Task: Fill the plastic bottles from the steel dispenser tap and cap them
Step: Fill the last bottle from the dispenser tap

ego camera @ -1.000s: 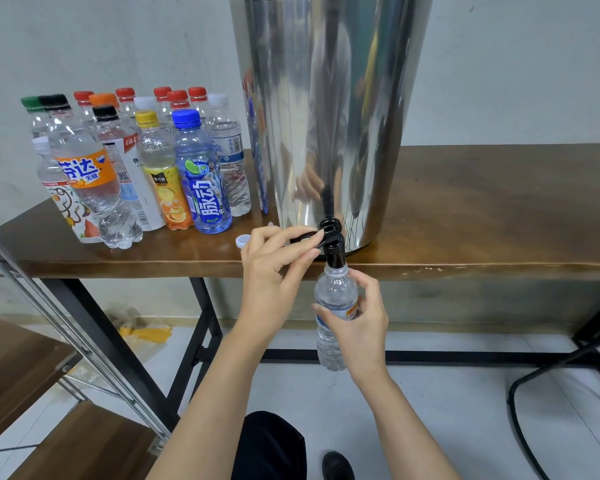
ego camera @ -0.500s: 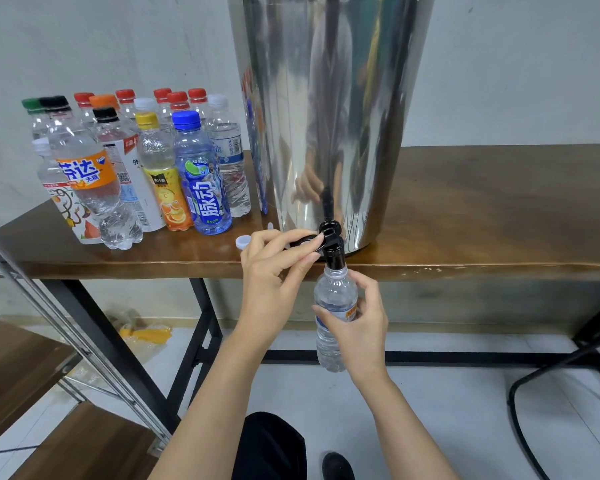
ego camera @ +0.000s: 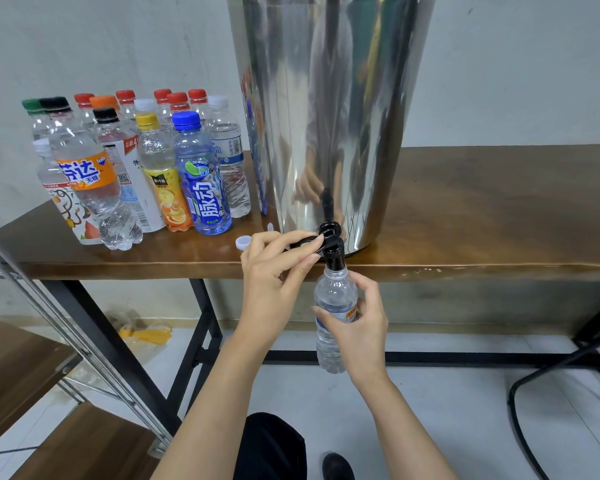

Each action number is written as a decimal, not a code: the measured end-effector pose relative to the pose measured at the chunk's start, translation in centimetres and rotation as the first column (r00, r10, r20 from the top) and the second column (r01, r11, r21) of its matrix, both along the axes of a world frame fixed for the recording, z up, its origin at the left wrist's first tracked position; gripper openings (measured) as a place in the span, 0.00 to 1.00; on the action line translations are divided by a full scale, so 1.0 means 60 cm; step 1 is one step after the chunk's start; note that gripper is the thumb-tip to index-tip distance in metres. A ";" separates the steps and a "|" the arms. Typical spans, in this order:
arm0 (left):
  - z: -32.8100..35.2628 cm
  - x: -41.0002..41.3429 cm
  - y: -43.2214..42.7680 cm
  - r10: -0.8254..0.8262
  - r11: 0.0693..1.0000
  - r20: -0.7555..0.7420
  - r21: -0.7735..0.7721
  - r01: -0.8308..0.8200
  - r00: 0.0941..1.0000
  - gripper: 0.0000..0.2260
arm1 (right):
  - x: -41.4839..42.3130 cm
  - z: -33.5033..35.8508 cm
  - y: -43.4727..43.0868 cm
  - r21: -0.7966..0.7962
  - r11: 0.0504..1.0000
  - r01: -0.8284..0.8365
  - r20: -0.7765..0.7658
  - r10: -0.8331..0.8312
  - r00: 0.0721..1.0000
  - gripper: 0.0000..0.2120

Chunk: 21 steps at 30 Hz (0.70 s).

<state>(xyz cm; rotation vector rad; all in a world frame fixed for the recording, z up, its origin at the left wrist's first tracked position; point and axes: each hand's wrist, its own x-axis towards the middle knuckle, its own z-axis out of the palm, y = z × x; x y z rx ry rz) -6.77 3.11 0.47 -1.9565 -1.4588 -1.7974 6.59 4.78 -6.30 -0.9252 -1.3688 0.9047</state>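
A tall steel dispenser (ego camera: 326,109) stands on the wooden table (ego camera: 482,216). Its black tap (ego camera: 332,244) juts over the front edge. My left hand (ego camera: 274,275) pinches the tap's black lever between thumb and fingers. My right hand (ego camera: 361,327) grips a clear plastic bottle (ego camera: 333,306) upright, its uncapped mouth right under the spout. The bottle looks nearly full of water. A loose white cap (ego camera: 243,242) lies on the table just left of my left hand.
Several capped bottles (ego camera: 146,168) with coloured caps crowd the table's left end. A metal-and-wood shelf rack (ego camera: 32,358) stands at lower left. Black table legs (ego camera: 201,334) and a black cable (ego camera: 534,386) lie below on the pale floor.
Hardly anything has moved; both hands keep their hold on the tap lever and the bottle while the bottle stays under the spout.
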 end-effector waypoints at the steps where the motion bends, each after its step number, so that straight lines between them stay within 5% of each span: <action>1: 0.000 0.000 0.000 0.000 1.000 -0.001 0.003 0.000 1.000 0.13 | 0.000 0.000 0.000 -0.001 1.000 -0.001 -0.001 0.001 1.000 0.34; 21: 0.006 0.002 -0.002 0.019 1.000 -0.006 -0.011 -0.019 1.000 0.12 | 0.001 0.002 -0.001 -0.001 1.000 0.008 0.011 -0.008 1.000 0.34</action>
